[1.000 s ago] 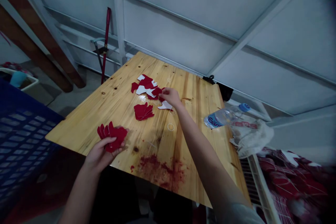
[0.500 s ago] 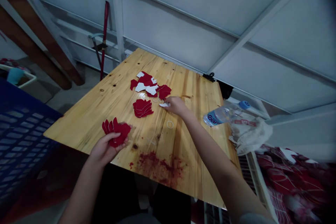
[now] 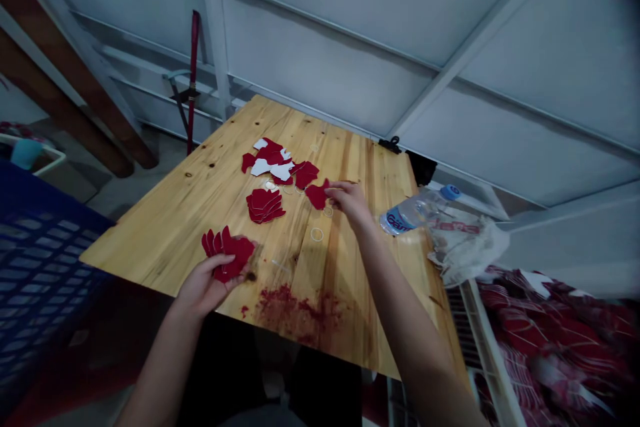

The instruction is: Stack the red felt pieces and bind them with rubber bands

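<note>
My left hand (image 3: 207,280) is closed on a fanned bunch of red cut pieces (image 3: 235,257), thumb across the top, above the near left of the wooden table (image 3: 165,227). Pinched between the fingertips of my right hand (image 3: 350,200) is a single red cut piece (image 3: 317,195), red face up. Between the hands lies a neat overlapping stack of red pieces (image 3: 265,205). Behind it is a loose heap of red and white-sided pieces (image 3: 273,163). Thin pale rings, like rubber bands (image 3: 317,235), lie around the stack and near my right hand.
A water bottle (image 3: 403,213) lies on the table's right side beside a crumpled plastic bag (image 3: 465,240). Red crumbs (image 3: 300,310) cover part of the near edge. A blue basket (image 3: 45,287) stands left; a crate of red and white fabric (image 3: 555,333) stands right. A black clip (image 3: 390,144) grips the far edge.
The piece in my right hand has turned from its white side to its red face, and that hand has moved slightly right. My left hand still holds its bunch. The whole view has shifted slightly.
</note>
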